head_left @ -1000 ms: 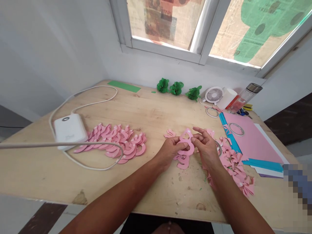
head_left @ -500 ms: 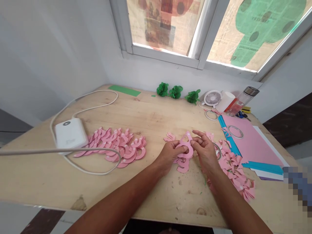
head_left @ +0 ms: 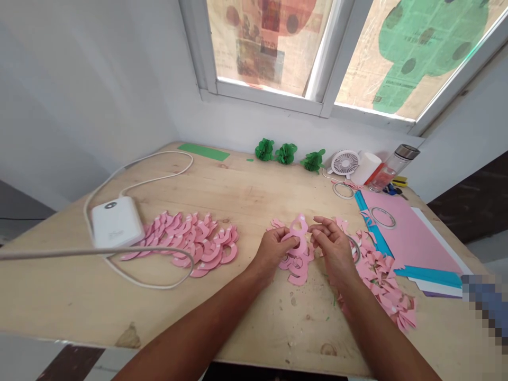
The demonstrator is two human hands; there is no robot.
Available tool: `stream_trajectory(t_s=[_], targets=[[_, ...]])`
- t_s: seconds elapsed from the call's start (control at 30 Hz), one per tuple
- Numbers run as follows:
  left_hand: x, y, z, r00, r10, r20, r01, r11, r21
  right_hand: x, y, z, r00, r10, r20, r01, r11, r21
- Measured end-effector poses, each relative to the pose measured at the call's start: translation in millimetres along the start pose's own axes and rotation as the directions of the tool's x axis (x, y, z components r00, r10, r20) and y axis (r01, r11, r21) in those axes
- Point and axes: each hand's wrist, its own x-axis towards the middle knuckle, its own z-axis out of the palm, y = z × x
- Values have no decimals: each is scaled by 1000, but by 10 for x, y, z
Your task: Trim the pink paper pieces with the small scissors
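Observation:
My left hand (head_left: 273, 248) is closed on a pink paper cutout (head_left: 298, 228), thumb on top. The cutout has a curvy outline, openings in it and a small white patch at its upper tip. Just right of its edge is my right hand (head_left: 332, 246), thumb and fingertips pinched together; whatever they hold is too small to make out. Below the held piece, more curved pink paper cutouts (head_left: 297, 278) lie on the wooden table (head_left: 246, 323). Pink paper scraps (head_left: 389, 280) are heaped beside my right forearm, with a tape roll (head_left: 354, 248) partly hidden behind that hand.
Left lies a pile of pink curved cutouts (head_left: 198, 241), by a white power bank (head_left: 117, 222) with a looping cable. Green paper pompoms (head_left: 286, 153), a small fan (head_left: 345, 163) and a glass bottle (head_left: 392, 168) stand along the back. Coloured paper sheets (head_left: 408, 233) lie right.
My right fingers have drawn slightly away from the cutout's upper edge and curled closer together. The cutout has shifted a little left in my left hand.

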Motion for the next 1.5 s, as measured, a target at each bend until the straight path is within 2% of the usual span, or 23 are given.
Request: stream_trajectory(t_s=[0.1,0.27,0.37,0.73,1.1,1.5], targets=[[16,7,-8,999,-10,-31,11,1000,21,4,15,-27,999,-17,48,17,1000,9],[16,28,-11,995,15,-95,-9,998,65,-7,60,-42,983,38,179,-29,998,-55],[12,34,-12,993,53,-106,-44,995,92,-14,69,-38,974,65,218,-39,992,-120],[9,24,-10,988,132,-74,-120,981,152,-8,94,-39,980,77,182,-37,976,-214],[-11,41,1,989,111,-95,-96,984,148,-7,76,-16,985,97,142,-79,989,-129],[-22,38,13,987,121,-106,-111,989,98,-22,56,-4,979,129,160,-118,990,-80]])
